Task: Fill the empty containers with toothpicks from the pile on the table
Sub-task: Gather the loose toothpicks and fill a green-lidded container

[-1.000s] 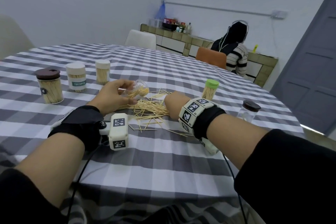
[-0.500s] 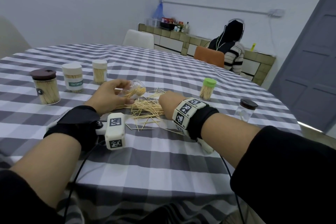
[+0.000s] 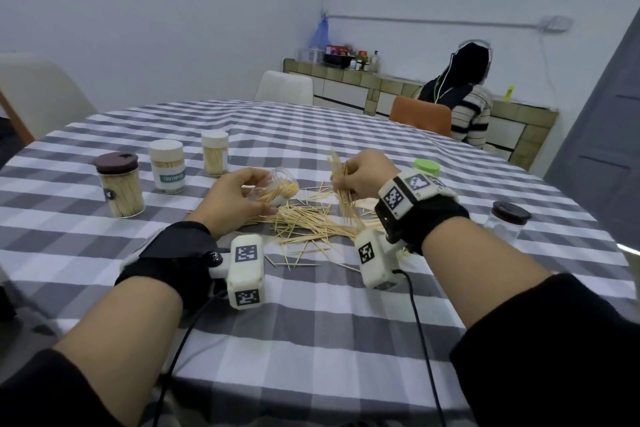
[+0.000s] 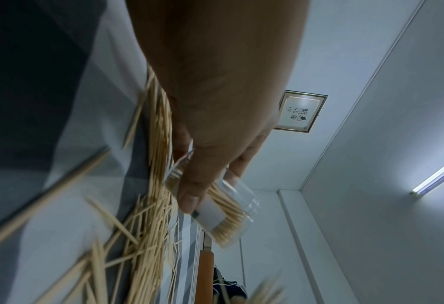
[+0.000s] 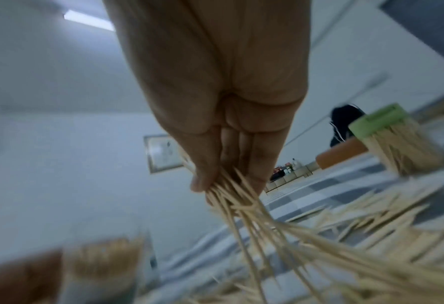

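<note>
Over checked cloth (image 3: 311, 329), left fingers (image 3: 258, 208) grip jar (image 3: 280, 185); right fingers (image 3: 341, 180) pinch toothpicks (image 3: 344, 198).

A round worktop (image 3: 311, 340) under a grey-and-white checked cloth carries a loose pile of toothpicks (image 3: 304, 222) near its middle. Left of the pile stand a brown-lidded jar (image 3: 119, 185), a labelled white-lidded jar (image 3: 167, 166) and a smaller white-lidded jar (image 3: 215, 153), all holding toothpicks. Right of the pile stand a green-lidded jar (image 3: 426, 167) and a dark-lidded clear jar (image 3: 506, 222).
</note>
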